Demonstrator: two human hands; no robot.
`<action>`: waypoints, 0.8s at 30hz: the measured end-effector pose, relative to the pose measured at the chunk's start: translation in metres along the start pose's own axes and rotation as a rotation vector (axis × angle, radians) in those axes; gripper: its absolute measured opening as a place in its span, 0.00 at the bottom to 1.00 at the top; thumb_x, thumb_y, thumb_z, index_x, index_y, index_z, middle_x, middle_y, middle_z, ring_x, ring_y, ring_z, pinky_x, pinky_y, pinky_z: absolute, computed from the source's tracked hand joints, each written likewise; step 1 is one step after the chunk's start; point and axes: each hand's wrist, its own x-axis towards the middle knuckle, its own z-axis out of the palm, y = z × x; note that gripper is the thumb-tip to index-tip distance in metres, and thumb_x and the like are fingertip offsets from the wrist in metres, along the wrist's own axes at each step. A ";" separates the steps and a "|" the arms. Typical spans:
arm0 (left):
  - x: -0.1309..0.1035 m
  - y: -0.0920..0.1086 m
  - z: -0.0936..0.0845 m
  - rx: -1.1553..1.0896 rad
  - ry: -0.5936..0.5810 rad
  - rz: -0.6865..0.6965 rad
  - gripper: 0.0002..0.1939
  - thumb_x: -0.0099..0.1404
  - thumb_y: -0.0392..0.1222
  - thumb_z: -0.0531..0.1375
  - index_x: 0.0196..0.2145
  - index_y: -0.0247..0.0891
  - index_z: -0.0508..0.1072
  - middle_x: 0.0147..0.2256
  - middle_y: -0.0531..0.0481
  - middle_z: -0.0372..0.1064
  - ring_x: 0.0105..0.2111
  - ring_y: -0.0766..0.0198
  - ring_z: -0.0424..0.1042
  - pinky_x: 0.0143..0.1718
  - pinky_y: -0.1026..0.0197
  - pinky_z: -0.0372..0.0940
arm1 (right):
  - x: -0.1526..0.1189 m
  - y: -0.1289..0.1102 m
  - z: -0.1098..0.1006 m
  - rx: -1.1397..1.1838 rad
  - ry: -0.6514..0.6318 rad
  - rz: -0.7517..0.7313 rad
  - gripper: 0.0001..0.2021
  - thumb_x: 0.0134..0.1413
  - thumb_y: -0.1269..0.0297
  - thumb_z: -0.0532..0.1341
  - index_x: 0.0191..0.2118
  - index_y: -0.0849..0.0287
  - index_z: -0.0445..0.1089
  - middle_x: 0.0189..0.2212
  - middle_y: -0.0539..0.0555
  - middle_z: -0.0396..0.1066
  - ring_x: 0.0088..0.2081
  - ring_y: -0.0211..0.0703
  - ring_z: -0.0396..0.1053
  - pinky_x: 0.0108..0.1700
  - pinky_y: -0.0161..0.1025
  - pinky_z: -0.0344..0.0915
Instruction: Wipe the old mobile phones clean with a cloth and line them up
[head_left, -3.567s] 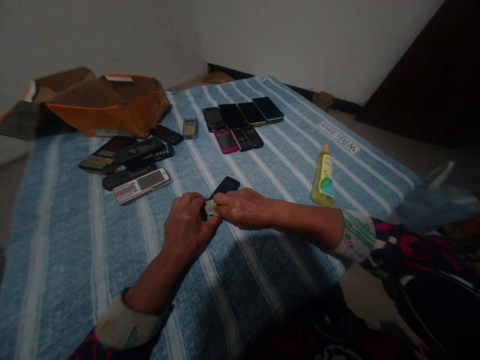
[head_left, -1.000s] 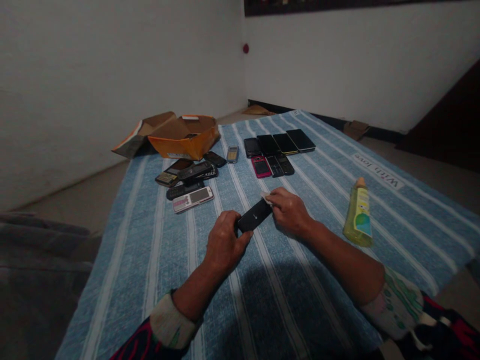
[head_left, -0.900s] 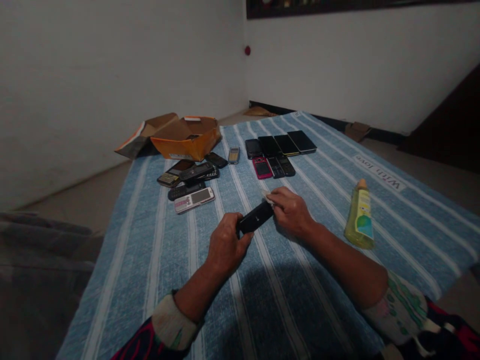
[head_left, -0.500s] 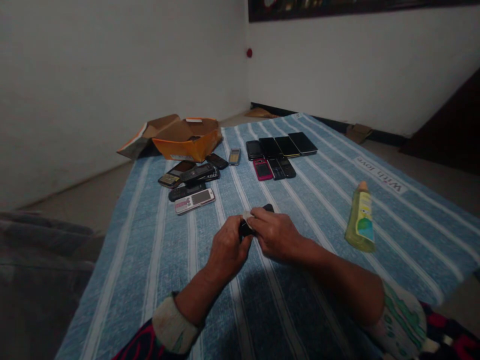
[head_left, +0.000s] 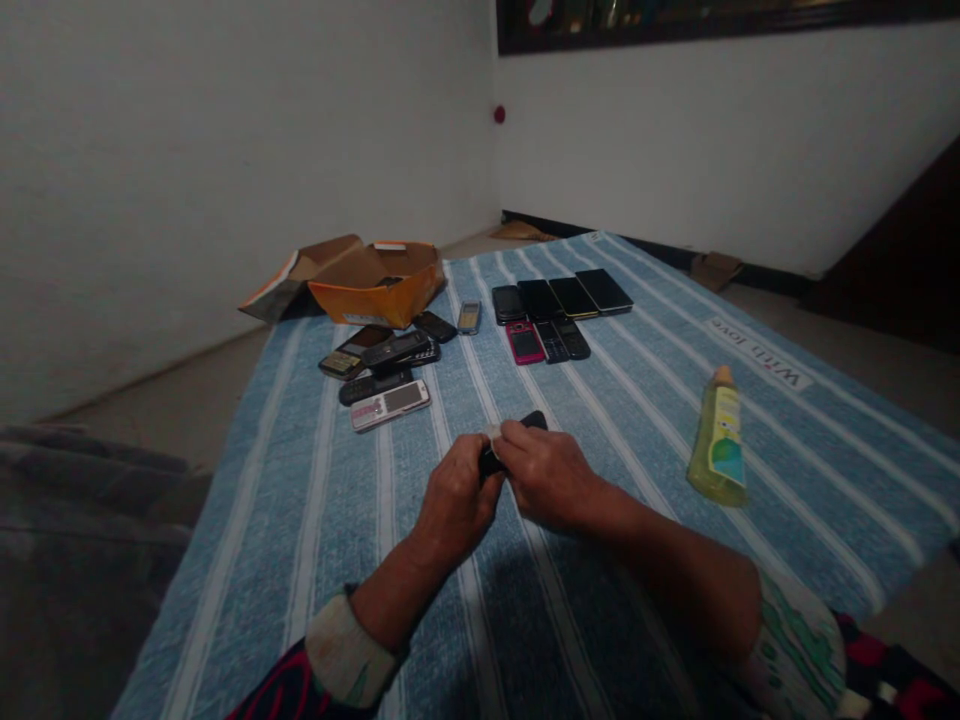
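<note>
My left hand is closed on the near end of a black mobile phone, held above the cloth. My right hand is closed too, its fingers pinching a small whitish cloth or tissue against the phone's face. Most of the phone lies hidden behind my fingers; its far corner sticks out beyond the right hand. A white and pink phone lies nearest, to the left, in front of a loose heap of dark phones.
Smartphones and keypad phones, one a pink phone, form two rows beyond my hands. An orange carton with raised flaps stands back left. A yellow-green bottle stands on the right. A blue striped cloth covers the surface.
My right hand has shifted slightly over the phone, with the whitish cloth still in its fingers. The view has tilted a little; the other phones, carton and bottle stay put.
</note>
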 end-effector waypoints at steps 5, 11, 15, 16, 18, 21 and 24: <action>-0.001 -0.001 0.001 0.025 -0.022 -0.011 0.09 0.61 0.35 0.56 0.40 0.40 0.63 0.33 0.50 0.68 0.31 0.60 0.71 0.31 0.58 0.65 | 0.003 0.018 -0.009 -0.040 -0.012 0.174 0.13 0.57 0.75 0.53 0.45 0.61 0.70 0.40 0.56 0.70 0.35 0.44 0.69 0.32 0.39 0.61; -0.002 -0.002 0.003 0.035 -0.037 -0.035 0.09 0.61 0.35 0.56 0.40 0.40 0.63 0.33 0.50 0.67 0.32 0.60 0.71 0.32 0.57 0.65 | 0.000 0.020 -0.002 -0.067 0.032 0.231 0.12 0.57 0.75 0.53 0.43 0.61 0.71 0.40 0.57 0.70 0.35 0.44 0.69 0.33 0.39 0.61; -0.001 0.000 0.001 -0.002 -0.031 -0.041 0.07 0.61 0.36 0.55 0.39 0.41 0.63 0.33 0.51 0.67 0.32 0.60 0.71 0.32 0.57 0.66 | -0.001 0.000 0.007 -0.033 0.029 0.066 0.12 0.57 0.74 0.54 0.44 0.64 0.70 0.40 0.59 0.70 0.35 0.44 0.68 0.34 0.38 0.62; 0.000 0.000 0.001 -0.009 -0.030 -0.043 0.07 0.61 0.36 0.55 0.39 0.41 0.63 0.33 0.51 0.67 0.33 0.59 0.71 0.32 0.57 0.66 | -0.001 -0.002 0.006 -0.023 0.024 0.055 0.12 0.57 0.74 0.54 0.45 0.64 0.70 0.40 0.59 0.70 0.35 0.44 0.68 0.34 0.38 0.62; 0.000 0.000 0.001 -0.010 -0.030 -0.044 0.08 0.61 0.36 0.56 0.39 0.40 0.63 0.33 0.51 0.67 0.33 0.59 0.71 0.32 0.57 0.66 | 0.001 -0.001 0.003 -0.014 0.011 0.092 0.12 0.57 0.75 0.54 0.45 0.63 0.70 0.40 0.58 0.70 0.36 0.44 0.68 0.34 0.38 0.63; 0.000 -0.001 0.001 0.004 -0.035 -0.045 0.09 0.60 0.35 0.56 0.39 0.41 0.63 0.33 0.51 0.67 0.32 0.60 0.71 0.31 0.58 0.65 | 0.003 0.013 -0.004 -0.014 0.003 0.208 0.13 0.57 0.75 0.53 0.44 0.61 0.72 0.40 0.57 0.70 0.36 0.44 0.69 0.35 0.38 0.63; 0.000 -0.001 0.001 0.007 -0.043 -0.039 0.09 0.60 0.35 0.56 0.39 0.40 0.63 0.32 0.51 0.66 0.31 0.60 0.71 0.30 0.59 0.64 | 0.003 0.031 -0.004 0.032 0.056 0.303 0.14 0.55 0.75 0.54 0.44 0.59 0.73 0.40 0.56 0.71 0.37 0.44 0.70 0.37 0.38 0.64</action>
